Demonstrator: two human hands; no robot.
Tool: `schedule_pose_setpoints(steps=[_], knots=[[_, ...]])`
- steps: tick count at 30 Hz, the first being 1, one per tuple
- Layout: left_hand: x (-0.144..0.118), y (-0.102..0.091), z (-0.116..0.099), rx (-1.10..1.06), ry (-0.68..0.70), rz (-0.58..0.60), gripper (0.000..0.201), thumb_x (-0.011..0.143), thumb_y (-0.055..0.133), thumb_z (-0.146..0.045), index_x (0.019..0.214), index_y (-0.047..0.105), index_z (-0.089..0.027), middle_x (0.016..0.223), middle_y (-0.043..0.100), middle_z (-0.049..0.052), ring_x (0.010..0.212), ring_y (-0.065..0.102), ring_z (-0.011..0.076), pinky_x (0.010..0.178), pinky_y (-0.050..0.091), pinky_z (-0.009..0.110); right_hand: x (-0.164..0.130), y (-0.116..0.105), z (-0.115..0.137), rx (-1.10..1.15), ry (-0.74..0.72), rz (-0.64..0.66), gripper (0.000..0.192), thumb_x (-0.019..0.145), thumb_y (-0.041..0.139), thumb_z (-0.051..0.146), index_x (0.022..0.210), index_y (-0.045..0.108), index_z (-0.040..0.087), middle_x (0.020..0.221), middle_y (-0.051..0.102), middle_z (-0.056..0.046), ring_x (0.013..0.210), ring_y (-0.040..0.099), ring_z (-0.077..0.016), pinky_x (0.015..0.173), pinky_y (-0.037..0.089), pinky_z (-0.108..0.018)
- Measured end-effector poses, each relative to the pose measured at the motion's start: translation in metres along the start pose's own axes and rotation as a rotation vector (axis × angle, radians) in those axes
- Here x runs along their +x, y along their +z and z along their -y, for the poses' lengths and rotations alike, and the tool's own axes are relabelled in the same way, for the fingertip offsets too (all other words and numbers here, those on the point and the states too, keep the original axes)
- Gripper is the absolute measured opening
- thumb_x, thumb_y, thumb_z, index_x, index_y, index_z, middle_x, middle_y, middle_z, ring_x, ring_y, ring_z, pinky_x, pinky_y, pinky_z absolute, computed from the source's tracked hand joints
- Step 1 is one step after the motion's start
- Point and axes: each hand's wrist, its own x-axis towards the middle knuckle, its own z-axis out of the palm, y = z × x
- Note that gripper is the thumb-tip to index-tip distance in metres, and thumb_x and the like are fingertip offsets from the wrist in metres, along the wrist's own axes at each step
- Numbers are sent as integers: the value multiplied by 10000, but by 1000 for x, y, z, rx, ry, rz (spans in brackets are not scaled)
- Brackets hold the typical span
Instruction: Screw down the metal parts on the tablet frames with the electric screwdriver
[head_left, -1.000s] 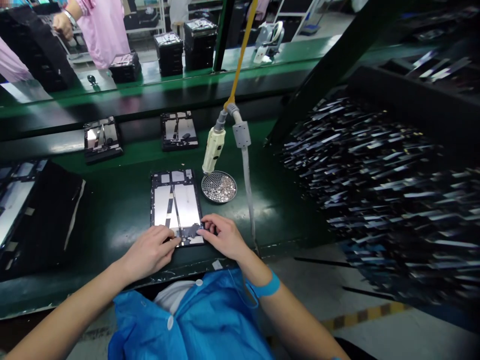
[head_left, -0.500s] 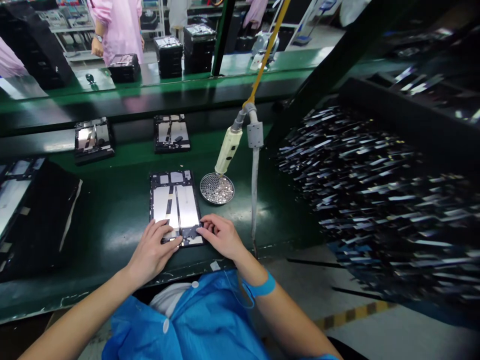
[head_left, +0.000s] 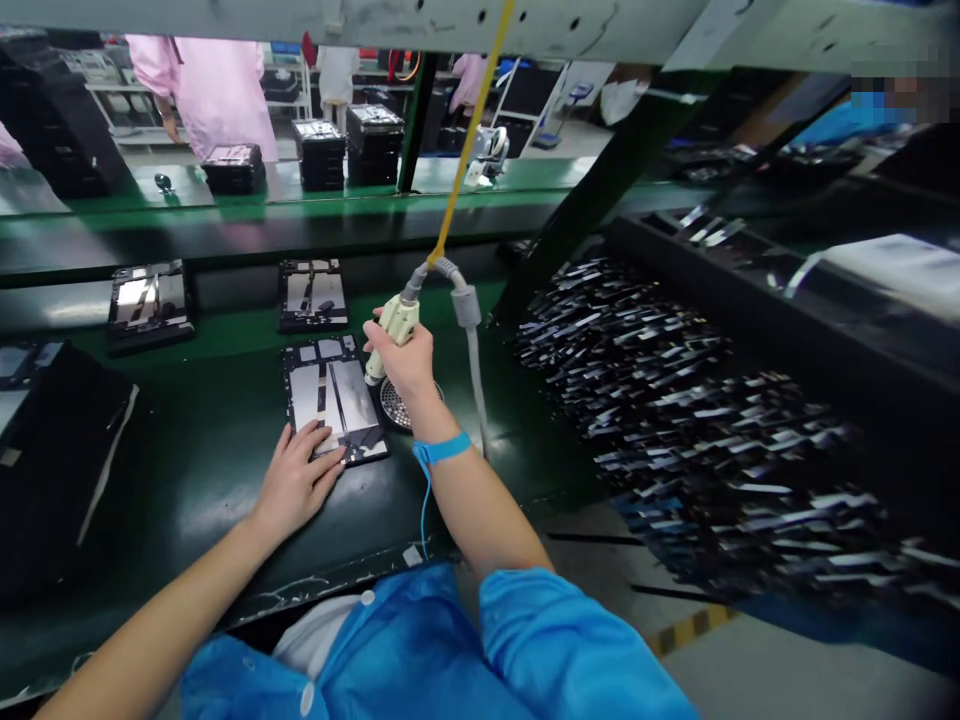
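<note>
Cream screwdriver within right hand (tablet frame under left hand).

You get bright overhead light; glare streaks the green bench. The parts rack at right smears with motion blur, and the edges bow outward.

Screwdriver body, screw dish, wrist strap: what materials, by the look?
Screwdriver in the right hand: cream plastic, matte, moulded look. Screw dish: probably bare metal, perforated and shiny, mostly hidden. Wrist strap: blue band, likely elastic fabric; weave not resolvable.
</note>
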Motion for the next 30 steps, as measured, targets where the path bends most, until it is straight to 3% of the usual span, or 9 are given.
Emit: schedule_pose_setpoints(steps=[3, 6, 12, 22, 30], knots=[[0, 3, 1, 35, -17, 0, 259, 1031, 575, -297, 1224, 747, -290, 1391, 666, 120, 1391, 541, 366, 1148, 349, 710, -6, -11, -14, 39, -118, -69, 395, 793, 784, 438, 1085, 690, 188, 900, 736, -27, 714, 670, -164, 725, 585, -331], [8, 4, 6, 22, -43, 18, 251, 1032, 575, -308, 1203, 759, -290, 1398, 662, 113, 1398, 536, 364, 1106, 440, 659, -19, -25, -24, 50, -189, -63, 340, 792, 795, 384, 1062, 684, 211, 957, 735, -27, 749, 679, -159, 728, 586, -319], [19, 8, 18, -40, -45, 4, 243, 1037, 577, -323, 1179, 771, -295, 1416, 653, 107, 1412, 526, 359, 1078, 470, 647, -29, -32, -27, 107, -149, -43, 261, 836, 758, 325, 1046, 643, 221, 914, 730, -1, 573, 631, -105, 585, 551, -274], [15, 5, 15, -78, -50, -1, 228, 1034, 583, -299, 1160, 772, -287, 1405, 666, 94, 1428, 517, 349, 1112, 442, 647, -33, -33, -32, 71, -208, -54, 246, 832, 755, 280, 1053, 657, 238, 895, 718, 1, 661, 676, -128, 654, 596, -296], [15, 4, 15, -77, -48, 11, 233, 1033, 582, -297, 1167, 772, -293, 1407, 665, 92, 1432, 512, 346, 1115, 442, 646, -33, -31, -36, 66, -172, -79, 284, 813, 769, 320, 1059, 654, 235, 876, 727, -7, 628, 688, -135, 633, 606, -299]])
